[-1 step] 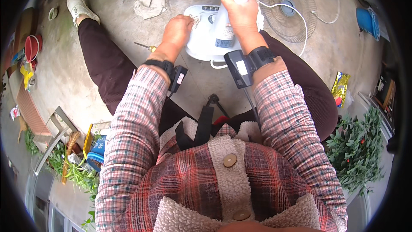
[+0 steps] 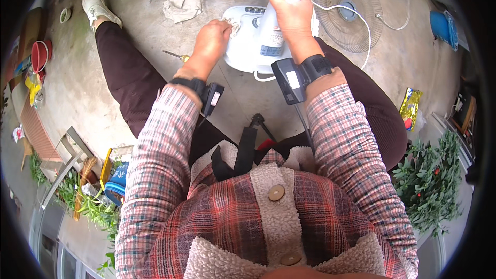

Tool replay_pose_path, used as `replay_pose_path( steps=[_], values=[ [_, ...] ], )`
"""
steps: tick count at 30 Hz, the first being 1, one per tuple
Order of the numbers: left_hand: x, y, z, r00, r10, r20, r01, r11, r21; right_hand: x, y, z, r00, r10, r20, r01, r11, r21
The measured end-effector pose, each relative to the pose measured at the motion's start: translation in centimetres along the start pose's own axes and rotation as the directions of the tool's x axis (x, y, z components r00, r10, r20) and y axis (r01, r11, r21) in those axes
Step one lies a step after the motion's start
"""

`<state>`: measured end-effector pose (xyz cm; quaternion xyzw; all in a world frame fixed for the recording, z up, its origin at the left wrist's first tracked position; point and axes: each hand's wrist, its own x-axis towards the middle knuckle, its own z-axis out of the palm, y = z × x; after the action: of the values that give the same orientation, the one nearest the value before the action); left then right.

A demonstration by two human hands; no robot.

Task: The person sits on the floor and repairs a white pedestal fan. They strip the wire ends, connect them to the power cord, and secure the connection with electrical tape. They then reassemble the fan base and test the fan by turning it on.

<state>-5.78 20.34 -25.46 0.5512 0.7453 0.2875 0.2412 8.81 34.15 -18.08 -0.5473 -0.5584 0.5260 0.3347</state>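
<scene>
A white electric fan's base (image 2: 238, 56) rests on the concrete floor in front of me, and its thick white post (image 2: 267, 31) rises from it. My right hand (image 2: 294, 15) is wrapped round the upper post, just below the grey-white joint at its top. At the base's left edge my left hand (image 2: 212, 40) pinches a small whitish cloth (image 2: 235, 27) against the surface; most of its fingertips are hidden. Dark buttons (image 2: 254, 10) and a round knob show on the base. A white power cord (image 2: 264, 79) curls out at its near side.
Wire fan guards (image 2: 356, 36) lie right of the base, with a white cable across them. A beige rag (image 2: 182, 5) and a screwdriver (image 2: 175, 56) lie to the left. My outstretched legs flank the work. A black tripod (image 2: 257, 119) stands close to my body.
</scene>
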Motion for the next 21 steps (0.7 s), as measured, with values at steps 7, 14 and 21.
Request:
replay_pose_path(
  steps=[7,14,21],
  values=[
    [-5.8,3.3,-2.3,0.926,-0.243,-0.289,0.194,0.963,-0.190,1.8,0.1,1.7,0.990,0.009,-0.142,0.012,0.989,0.148],
    [-8.2,5.3,0.6,0.897,-0.143,-0.418,0.121,0.989,-0.080,1.4,-0.9,2.3,0.991,0.043,-0.124,-0.040,0.999,0.031],
    [-9.0,5.2,1.2,0.894,-0.105,-0.436,0.062,0.992,-0.112,2.1,-0.6,3.9,0.982,0.046,-0.182,-0.053,0.998,-0.038]
  ],
)
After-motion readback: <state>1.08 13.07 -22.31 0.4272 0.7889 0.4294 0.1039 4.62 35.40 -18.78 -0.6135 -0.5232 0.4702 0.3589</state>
